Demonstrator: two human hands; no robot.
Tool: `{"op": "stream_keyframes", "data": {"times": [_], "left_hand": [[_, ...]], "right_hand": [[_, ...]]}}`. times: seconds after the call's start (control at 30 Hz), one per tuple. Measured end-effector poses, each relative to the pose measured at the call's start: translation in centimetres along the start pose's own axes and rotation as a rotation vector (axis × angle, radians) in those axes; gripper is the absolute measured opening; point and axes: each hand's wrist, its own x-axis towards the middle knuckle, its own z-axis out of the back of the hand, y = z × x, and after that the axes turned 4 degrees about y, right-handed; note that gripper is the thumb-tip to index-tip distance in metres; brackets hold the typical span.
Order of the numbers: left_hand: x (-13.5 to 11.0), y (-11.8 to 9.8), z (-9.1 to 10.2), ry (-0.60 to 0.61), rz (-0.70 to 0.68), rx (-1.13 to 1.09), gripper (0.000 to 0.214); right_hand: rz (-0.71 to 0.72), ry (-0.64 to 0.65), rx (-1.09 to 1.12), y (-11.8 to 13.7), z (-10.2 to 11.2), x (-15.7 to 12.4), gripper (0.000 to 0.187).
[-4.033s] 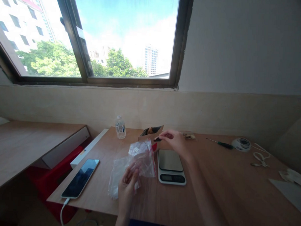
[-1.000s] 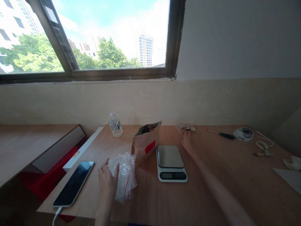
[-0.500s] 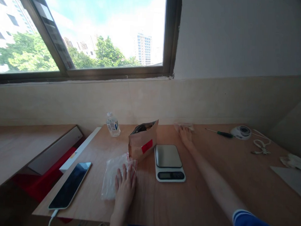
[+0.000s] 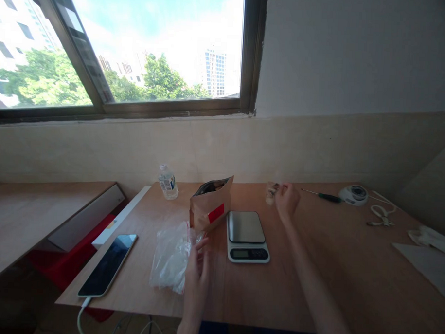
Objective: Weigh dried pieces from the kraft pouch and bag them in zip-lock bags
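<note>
My right hand (image 4: 287, 201) is closed at the back of the table, pinching a small clear plastic bag (image 4: 270, 193) with pale brown pieces inside. What the pieces are, I cannot make out. My left hand (image 4: 197, 266) is turned on its side, fingers loosely apart, at the right edge of some flat clear zip bags (image 4: 168, 260). Between the hands lies a white digital kitchen scale (image 4: 246, 227) with a bare steel plate. Behind my left hand stands an open brown kraft paper pouch (image 4: 208, 208) with a red label; its contents are mostly hidden.
A clear plastic bottle (image 4: 168, 183) stands at the back left. A phone (image 4: 108, 265) with a charging cable lies near the left edge. Towards the right are a green-handled screwdriver (image 4: 329, 197), a white dome camera (image 4: 354, 195) and its tied cable (image 4: 382, 215).
My right hand has lifted the small bag from the table and closed on it. My left hand has slid right off the zip bags and turned on its side.
</note>
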Motion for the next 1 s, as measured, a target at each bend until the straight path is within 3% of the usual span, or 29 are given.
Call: {"op": "stream_keyframes", "data": {"times": [0.07,0.13,0.2,0.27,0.33,0.43,0.57,0.63,0.77,0.93,1.0], "left_hand": [[-0.3,-1.0,-1.8,-0.053,-0.01,-0.046,0.034],[-0.6,-2.2,-3.3,-0.011,-0.038,-0.093,0.035],[-0.8,-3.7,-4.5,0.09,-0.071,-0.141,0.037],[-0.9,-5.0,-5.3,0.153,-0.115,-0.172,0.037],[-0.9,-5.9,-5.7,0.206,-0.133,-0.17,0.032],[-0.9,-6.1,-5.7,0.26,-0.114,-0.168,0.027],[-1.3,-5.2,-5.4,0.208,-0.026,-0.306,0.03],[-1.6,-4.6,-5.2,0.286,0.044,-0.403,0.031],[-1.9,-4.1,-4.9,0.473,0.19,-0.563,0.032],[-1.9,-4.9,-4.7,0.343,0.13,-0.618,0.031],[-1.8,-5.2,-4.6,0.286,0.113,-0.599,0.031]], "right_hand": [[-0.153,-0.253,0.379,1.3,4.4,-3.0,0.023],[-0.266,-0.345,0.617,3.1,8.6,-6.7,0.024],[-0.38,-0.318,0.762,5.0,11.6,-10.2,0.026],[-0.488,-0.188,0.888,6.6,13.1,-12.9,0.029],[-0.539,-0.008,0.976,7.7,13.4,-14.3,0.031],[-0.471,0.232,1.029,8.5,12.9,-14.9,0.031],[-0.438,0.364,1.108,8.5,12.8,-15.2,0.03],[-0.472,0.412,1.153,8.3,12.8,-15.4,0.029],[-0.495,0.393,1.111,7.3,11.8,-15.9,0.033],[-0.358,0.135,0.782,7.5,10.8,-17.0,0.039],[-0.249,0.224,0.738,8.5,11.1,-17.4,0.031]]}}
